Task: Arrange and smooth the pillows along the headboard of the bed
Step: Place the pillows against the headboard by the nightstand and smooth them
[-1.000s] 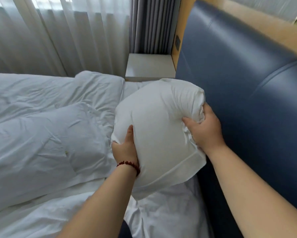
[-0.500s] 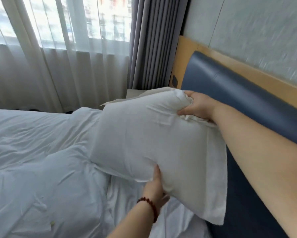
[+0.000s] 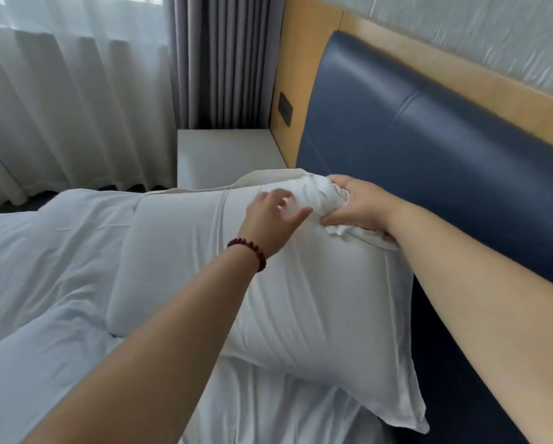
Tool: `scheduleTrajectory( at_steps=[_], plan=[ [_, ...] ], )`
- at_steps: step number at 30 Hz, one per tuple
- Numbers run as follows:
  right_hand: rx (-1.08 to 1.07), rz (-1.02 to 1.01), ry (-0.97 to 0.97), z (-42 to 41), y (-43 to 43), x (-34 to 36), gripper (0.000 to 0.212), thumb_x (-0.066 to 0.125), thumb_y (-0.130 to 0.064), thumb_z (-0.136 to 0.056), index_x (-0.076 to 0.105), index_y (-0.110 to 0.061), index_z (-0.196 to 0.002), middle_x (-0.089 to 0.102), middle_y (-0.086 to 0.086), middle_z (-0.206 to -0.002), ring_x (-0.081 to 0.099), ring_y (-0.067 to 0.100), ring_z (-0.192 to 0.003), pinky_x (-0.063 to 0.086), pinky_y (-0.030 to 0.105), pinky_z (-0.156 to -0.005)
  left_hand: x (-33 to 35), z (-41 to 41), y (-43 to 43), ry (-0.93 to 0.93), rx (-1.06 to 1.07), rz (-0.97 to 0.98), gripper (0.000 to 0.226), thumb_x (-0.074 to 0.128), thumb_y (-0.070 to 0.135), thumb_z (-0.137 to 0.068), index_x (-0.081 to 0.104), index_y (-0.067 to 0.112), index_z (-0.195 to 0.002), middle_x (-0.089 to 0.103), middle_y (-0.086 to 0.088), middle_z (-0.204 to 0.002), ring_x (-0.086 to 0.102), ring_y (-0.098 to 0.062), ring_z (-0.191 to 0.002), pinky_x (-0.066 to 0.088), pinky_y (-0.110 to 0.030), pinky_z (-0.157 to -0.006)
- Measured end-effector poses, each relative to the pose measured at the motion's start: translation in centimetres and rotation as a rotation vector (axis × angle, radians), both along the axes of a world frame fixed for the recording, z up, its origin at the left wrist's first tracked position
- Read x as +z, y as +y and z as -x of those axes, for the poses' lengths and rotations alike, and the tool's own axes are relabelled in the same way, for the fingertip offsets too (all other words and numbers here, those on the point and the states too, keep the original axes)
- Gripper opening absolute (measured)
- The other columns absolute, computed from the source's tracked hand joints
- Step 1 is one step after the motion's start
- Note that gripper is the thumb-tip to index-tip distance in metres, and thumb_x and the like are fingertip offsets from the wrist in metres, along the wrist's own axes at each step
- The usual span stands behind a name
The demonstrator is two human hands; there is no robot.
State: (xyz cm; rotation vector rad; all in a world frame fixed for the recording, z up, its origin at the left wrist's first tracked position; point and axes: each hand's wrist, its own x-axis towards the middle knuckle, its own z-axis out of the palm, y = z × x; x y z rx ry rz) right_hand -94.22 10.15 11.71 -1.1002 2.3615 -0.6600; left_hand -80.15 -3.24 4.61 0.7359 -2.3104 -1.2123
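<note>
A rumpled duvet (image 3: 54, 283) lies left of both hands, clear of the work. The left hand (image 3: 273, 216), beaded bracelet (image 3: 248, 251) at the wrist, hangs open and blurred over the pillow (image 3: 300, 293), fingers spread, gripping nothing, apparently placed to flatten the cover. Just beside it, the right hand (image 3: 361, 205) is clenched on bunched fabric at the pillow's upper edge, seemingly to steady it. The pillow leans beneath both hands against the blue headboard (image 3: 444, 139), right of them.

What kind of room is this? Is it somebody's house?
Probably a hotel bedroom, though I can't be sure. There is a bed with plain white bedding, a padded blue headboard on a wooden wall panel, and long curtains.
</note>
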Motion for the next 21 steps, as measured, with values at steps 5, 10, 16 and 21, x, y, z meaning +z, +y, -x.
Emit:
scheduleTrajectory(
  at_steps=[5,10,16,21],
  plan=[
    [0.013,0.03,-0.015,-1.5,-0.2,2.5,0.069,0.085,-0.034,-0.068,0.048,-0.042,-0.126,0.063,-0.015,-0.106,0.062,0.005,-0.093,0.051,0.026,-0.076,3.2,3.3,-3.0,0.081,-0.259,0.206,0.093,0.059,0.078,-0.06,0.055,0.015,-0.129,0.048,0.003,-0.128,0.042,-0.017,-0.126,0.033,-0.03,-0.109],
    [-0.064,0.078,-0.039,-1.3,0.5,3.0,0.064,0.088,-0.041,-0.065,0.052,-0.036,-0.117,0.064,-0.011,-0.107,0.063,0.008,-0.094,0.055,0.032,-0.082,4.1,4.9,-4.3,0.019,-0.405,0.241,0.105,0.059,0.079,-0.051,0.043,0.019,-0.136,0.046,0.008,-0.118,0.043,-0.011,-0.113,0.036,-0.026,-0.1],
    [-0.092,0.102,-0.073,-1.4,1.8,1.3,0.06,0.089,-0.042,-0.065,0.053,-0.032,-0.112,0.061,-0.012,-0.104,0.06,0.005,-0.092,0.047,0.024,-0.071,1.9,5.4,-4.0,0.072,-0.538,0.415,0.082,0.059,0.077,-0.061,0.06,0.014,-0.113,0.047,0.001,-0.123,0.045,-0.022,-0.122,0.037,-0.033,-0.102],
    [-0.12,0.147,-0.069,-2.2,2.5,0.6,0.057,0.087,-0.034,-0.067,0.052,-0.032,-0.112,0.059,-0.012,-0.115,0.057,0.003,-0.101,0.044,0.021,-0.074,2.0,5.7,-3.3,-0.017,-0.557,0.37,0.062,0.057,0.076,-0.062,0.06,0.018,-0.083,0.052,0.005,-0.09,0.054,-0.013,-0.078,0.04,-0.023,-0.071]
  ],
)
